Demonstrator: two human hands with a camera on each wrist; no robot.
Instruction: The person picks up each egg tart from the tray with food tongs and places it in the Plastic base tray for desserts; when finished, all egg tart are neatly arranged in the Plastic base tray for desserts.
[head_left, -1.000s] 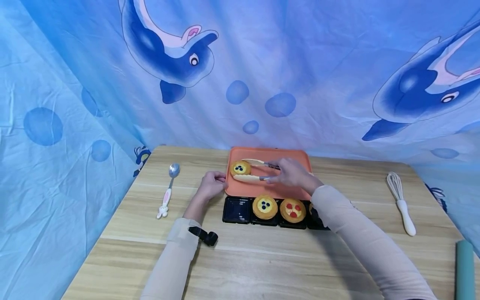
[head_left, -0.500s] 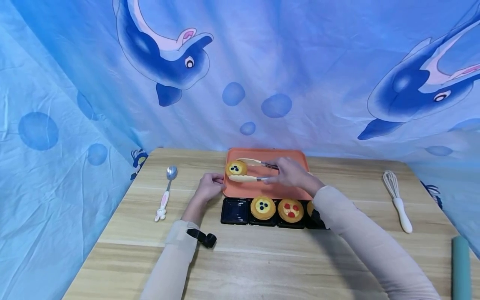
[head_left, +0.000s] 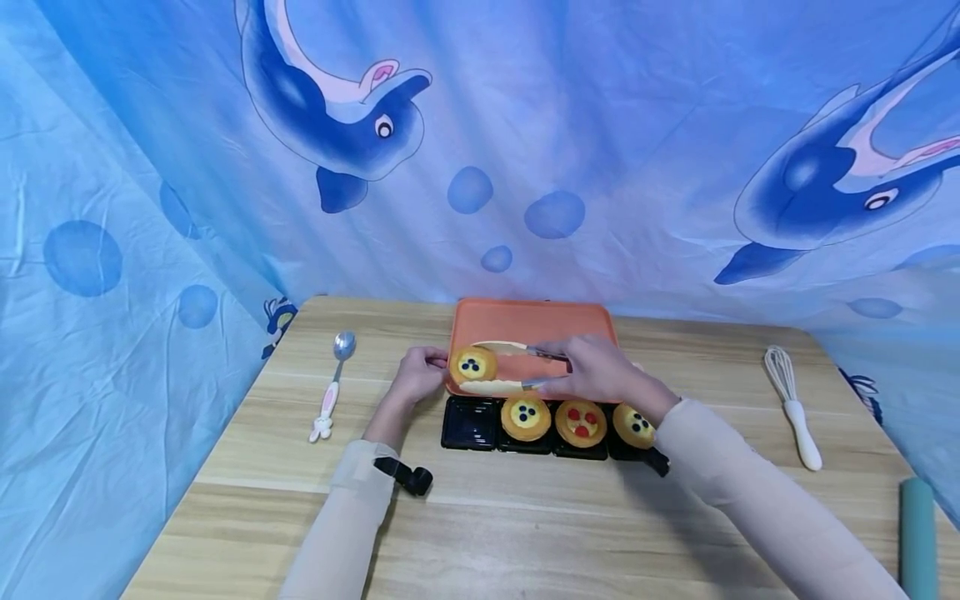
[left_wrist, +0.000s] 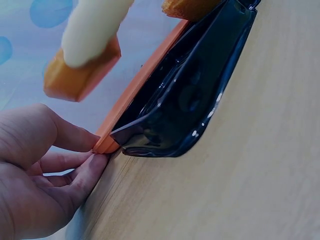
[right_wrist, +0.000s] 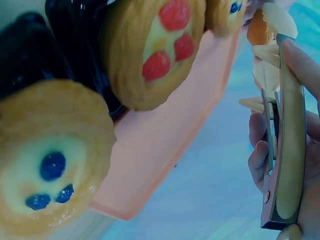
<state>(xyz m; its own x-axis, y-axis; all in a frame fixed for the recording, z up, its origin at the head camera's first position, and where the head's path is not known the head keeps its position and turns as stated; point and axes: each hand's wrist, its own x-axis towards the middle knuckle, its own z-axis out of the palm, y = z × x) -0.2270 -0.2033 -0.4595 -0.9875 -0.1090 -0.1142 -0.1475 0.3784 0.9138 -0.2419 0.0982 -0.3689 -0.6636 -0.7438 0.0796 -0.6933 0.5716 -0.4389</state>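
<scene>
My right hand [head_left: 596,367] grips metal tongs [right_wrist: 292,140] with cream-coloured tips. Between those tips sits a blueberry-topped tart [head_left: 474,367]; the left wrist view shows the tart lifted above the rim of the orange tray [head_left: 532,315]. With thumb and fingers, my left hand [left_wrist: 55,165] pinches the tray's near left corner. Along the tray's front edge runs a row of black square containers [head_left: 470,423]. The leftmost has nothing in it. The others hold a blueberry tart [head_left: 525,417], a strawberry tart [head_left: 581,422] and another blueberry tart [head_left: 633,426], partly covered by my wrist.
A rabbit-handled spoon [head_left: 330,396] lies to the left on the wooden table [head_left: 510,533]. On the right are a white-handled whisk [head_left: 795,408] and a teal roll [head_left: 918,537] near the edge. A blue dolphin-printed cloth [head_left: 622,167] hangs behind.
The tongs, holding the tart, have come toward the person, from the tray's middle to its front left edge above the leftmost container. The left hand stays at the tray's corner.
</scene>
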